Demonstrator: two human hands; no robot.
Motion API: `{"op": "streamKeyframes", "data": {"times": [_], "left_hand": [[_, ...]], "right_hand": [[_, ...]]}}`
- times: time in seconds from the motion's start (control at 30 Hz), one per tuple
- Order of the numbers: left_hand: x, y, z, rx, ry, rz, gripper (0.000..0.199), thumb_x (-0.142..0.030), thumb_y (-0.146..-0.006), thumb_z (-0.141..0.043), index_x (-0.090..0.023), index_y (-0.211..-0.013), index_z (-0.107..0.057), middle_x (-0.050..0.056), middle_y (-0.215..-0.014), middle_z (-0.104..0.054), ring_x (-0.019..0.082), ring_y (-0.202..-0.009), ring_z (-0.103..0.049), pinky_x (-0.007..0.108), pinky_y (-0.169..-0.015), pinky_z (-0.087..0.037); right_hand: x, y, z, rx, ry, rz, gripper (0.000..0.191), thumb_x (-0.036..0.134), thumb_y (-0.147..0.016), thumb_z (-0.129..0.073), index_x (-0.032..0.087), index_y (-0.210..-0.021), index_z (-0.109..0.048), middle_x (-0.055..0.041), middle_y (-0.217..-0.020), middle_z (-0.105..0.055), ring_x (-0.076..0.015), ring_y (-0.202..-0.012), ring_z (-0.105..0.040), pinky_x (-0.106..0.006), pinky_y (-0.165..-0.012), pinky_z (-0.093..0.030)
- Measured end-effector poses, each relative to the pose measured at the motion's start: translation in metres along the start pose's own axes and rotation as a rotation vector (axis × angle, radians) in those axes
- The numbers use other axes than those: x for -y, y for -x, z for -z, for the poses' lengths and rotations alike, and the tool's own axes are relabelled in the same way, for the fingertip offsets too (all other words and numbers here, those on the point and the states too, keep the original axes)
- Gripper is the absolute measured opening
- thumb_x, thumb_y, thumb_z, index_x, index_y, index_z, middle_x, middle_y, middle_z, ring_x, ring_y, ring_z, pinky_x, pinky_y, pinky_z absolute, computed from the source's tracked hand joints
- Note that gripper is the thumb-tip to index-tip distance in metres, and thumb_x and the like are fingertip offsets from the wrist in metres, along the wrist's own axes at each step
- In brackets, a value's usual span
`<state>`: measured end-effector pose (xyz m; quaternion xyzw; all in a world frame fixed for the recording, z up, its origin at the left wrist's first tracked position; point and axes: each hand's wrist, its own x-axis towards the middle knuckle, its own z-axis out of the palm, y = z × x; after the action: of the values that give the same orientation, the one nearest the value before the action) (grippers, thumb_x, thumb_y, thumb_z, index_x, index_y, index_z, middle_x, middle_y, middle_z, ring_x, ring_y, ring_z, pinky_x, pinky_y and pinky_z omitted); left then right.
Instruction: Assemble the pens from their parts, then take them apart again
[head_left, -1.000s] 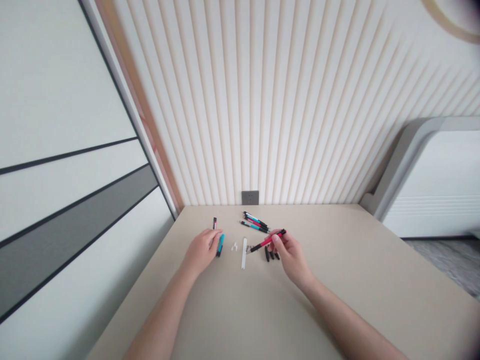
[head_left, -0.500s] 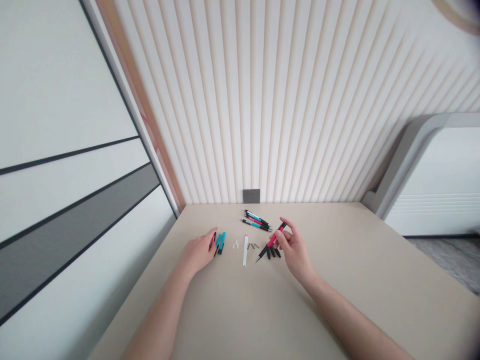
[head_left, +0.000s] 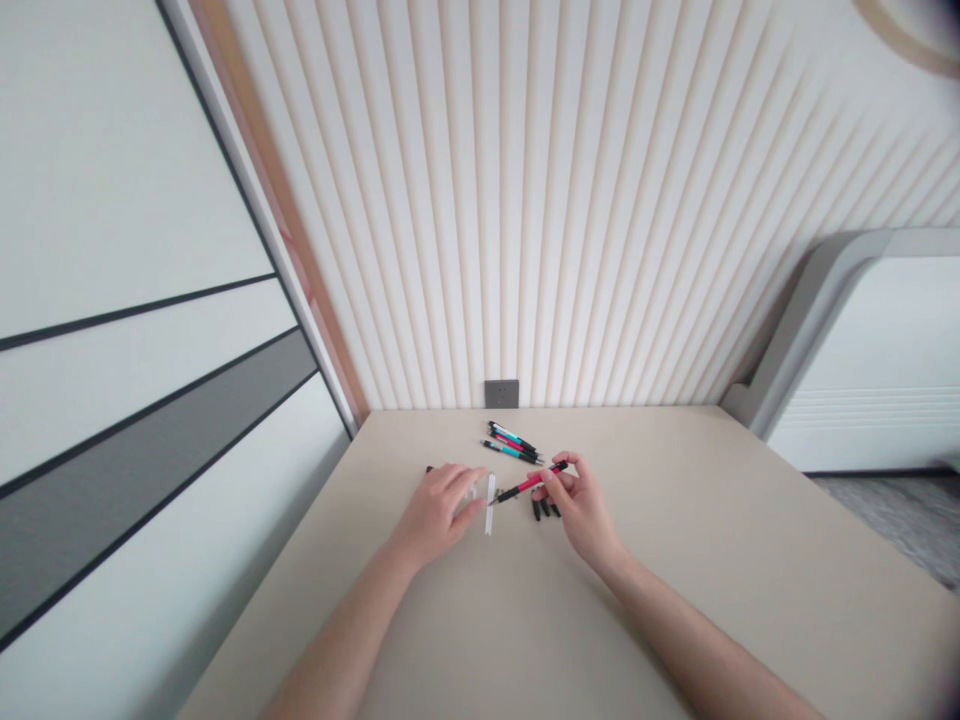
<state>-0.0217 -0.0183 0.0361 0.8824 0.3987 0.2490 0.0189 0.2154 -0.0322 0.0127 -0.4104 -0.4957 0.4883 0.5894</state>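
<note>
Beneath a pale ribbed wall (head_left: 502, 200), a person's right hand (head_left: 585, 512) grips a red-and-black pen (head_left: 530, 482) above the tabletop (head_left: 487, 630), while the left hand (head_left: 435, 515), thumb and fingers parted, hovers near the pen's tip beside what appear to be slim white tubes (head_left: 489, 522).

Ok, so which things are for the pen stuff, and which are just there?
Probably for the pens:
- pink pen, in the right hand
- white sticks, beside the left hand
- black bits
- pens at the back

Probably just there:
- socket
- ribbed wall
</note>
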Motion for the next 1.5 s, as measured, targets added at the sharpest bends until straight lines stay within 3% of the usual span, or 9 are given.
{"op": "streamKeyframes", "data": {"times": [0.2,0.3,0.4,0.53,0.73,1.0,1.1,1.3,1.5], "left_hand": [[-0.012,-0.003,-0.017,0.046,0.011,-0.094,0.021,-0.03,-0.096,-0.05,-0.019,-0.11,-0.062,0.007,-0.092,-0.064,0.021,-0.089,-0.059,0.033,-0.08,-0.046],[-0.007,-0.001,-0.015,0.031,-0.021,-0.107,0.015,-0.028,-0.095,-0.052,-0.018,-0.099,-0.064,0.006,-0.089,-0.062,0.02,-0.086,-0.057,0.032,-0.079,-0.045],[-0.005,0.0,-0.012,0.024,-0.058,-0.148,0.014,-0.027,-0.095,-0.053,-0.018,-0.094,-0.064,0.005,-0.088,-0.061,0.019,-0.083,-0.056,0.031,-0.077,-0.043],[-0.007,-0.001,-0.011,0.094,-0.077,-0.198,0.018,-0.026,-0.096,-0.051,-0.017,-0.087,-0.063,0.004,-0.084,-0.06,0.018,-0.081,-0.055,0.03,-0.074,-0.041],[-0.01,-0.002,-0.009,0.152,-0.036,-0.177,0.025,-0.027,-0.098,-0.045,-0.016,-0.085,-0.063,0.006,-0.081,-0.059,0.019,-0.078,-0.054,0.029,-0.071,-0.04],[-0.01,0.001,-0.012,0.178,0.091,-0.117,0.028,-0.026,-0.1,-0.04,-0.016,-0.084,-0.06,0.005,-0.081,-0.058,0.017,-0.077,-0.055,0.026,-0.069,-0.04],[-0.007,0.001,-0.013,0.122,0.11,-0.099,0.031,-0.031,-0.1,-0.039,-0.016,-0.084,-0.061,0.005,-0.08,-0.058,0.017,-0.078,-0.055,0.027,-0.071,-0.042],[-0.005,0.0,-0.008,0.054,0.133,-0.114,0.025,-0.032,-0.098,-0.045,-0.019,-0.112,-0.061,0.007,-0.092,-0.065,0.019,-0.087,-0.059,0.031,-0.079,-0.046],[-0.005,0.001,-0.012,0.071,0.048,-0.163,0.032,-0.03,-0.1,-0.04,-0.017,-0.086,-0.066,0.005,-0.07,-0.062,0.017,-0.071,-0.059,0.029,-0.07,-0.046]], "right_hand": [[0.001,0.001,-0.003,0.116,-0.013,-0.076,0.044,0.063,-0.08,-0.06,0.022,-0.088,-0.046,-0.0098,-0.089,-0.072,-0.0207,-0.074,-0.067,-0.032,-0.069,-0.049],[0.0,0.001,0.0,0.16,0.125,-0.142,0.05,0.067,-0.084,-0.048,0.019,-0.083,-0.057,-0.0048,-0.072,-0.068,-0.0165,-0.056,-0.061,-0.028,-0.057,-0.046],[-0.002,0.003,0.003,0.302,0.406,-0.167,0.052,0.063,-0.089,-0.042,0.018,-0.071,-0.062,0.0039,-0.049,-0.051,-0.0113,-0.041,-0.042,-0.023,-0.045,-0.032],[0.003,0.008,0.004,0.365,0.718,0.012,0.05,0.049,-0.094,-0.044,0.019,-0.056,-0.057,0.0041,-0.049,-0.047,-0.0112,-0.048,-0.04,-0.023,-0.049,-0.026],[0.018,0.012,0.004,0.374,0.81,0.268,0.039,0.044,-0.097,-0.041,0.024,-0.078,-0.069,-0.002,-0.072,-0.068,-0.0184,-0.065,-0.059,-0.027,-0.064,-0.04],[0.019,0.009,0.011,0.406,0.956,0.462,0.04,0.049,-0.097,-0.041,0.023,-0.095,-0.071,-0.0081,-0.077,-0.068,-0.021,-0.071,-0.059,-0.033,-0.072,-0.042],[0.021,0.01,0.009,0.414,0.944,0.415,0.041,0.047,-0.099,-0.037,0.023,-0.095,-0.07,-0.0072,-0.079,-0.068,-0.0205,-0.073,-0.06,-0.031,-0.071,-0.041],[0.017,0.012,0.003,0.317,0.966,0.202,0.05,0.043,-0.101,-0.03,0.022,-0.071,-0.065,-0.0034,-0.068,-0.066,-0.0178,-0.062,-0.058,-0.027,-0.061,-0.037],[0.018,0.011,0.005,0.378,0.938,0.237,0.042,0.042,-0.099,-0.037,0.022,-0.075,-0.065,-0.0036,-0.073,-0.065,-0.018,-0.067,-0.059,-0.027,-0.064,-0.04]]}}
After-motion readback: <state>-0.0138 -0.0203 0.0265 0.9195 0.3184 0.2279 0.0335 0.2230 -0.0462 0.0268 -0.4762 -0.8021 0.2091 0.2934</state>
